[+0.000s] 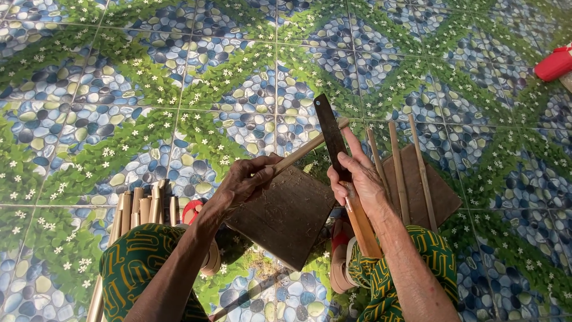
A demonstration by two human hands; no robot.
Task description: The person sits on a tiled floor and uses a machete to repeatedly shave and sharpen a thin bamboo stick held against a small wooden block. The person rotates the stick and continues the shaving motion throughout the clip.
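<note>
Head camera looks straight down at a seated person whose knees, covered in green cloth with a yellow pattern (140, 262), fill the bottom of the frame. Just beyond them, a dark square wooden board (286, 217) rests tilted between the legs, its near corner pointing toward the person. The left hand (241, 182) is closed around the near end of a thin pale bamboo stick (307, 149), pressing it against the board's upper edge; the stick runs up and to the right, and its far end crosses behind the blade. The right hand (357, 179) is clenched around a long knife with a dark flat blade and an orange-brown wooden handle (333, 140); the handle runs down along the forearm, and the blade points up and away, its edge meeting the stick near the stick's far end. Beside the left knee lies a bundle of cut pale bamboo pieces (146, 206), with a red sandal strap (192, 210) showing just right of it. To the right of the right hand, a second brown wooden board (444, 197) lies flat, and three slim bamboo strips (398, 170) lie across it, roughly parallel and pointing away. Everything sits on a tiled floor printed with blue pebbles, green leaves and small white flowers (179, 71). At the far right edge a red object (554, 64) is partly cut off.
</note>
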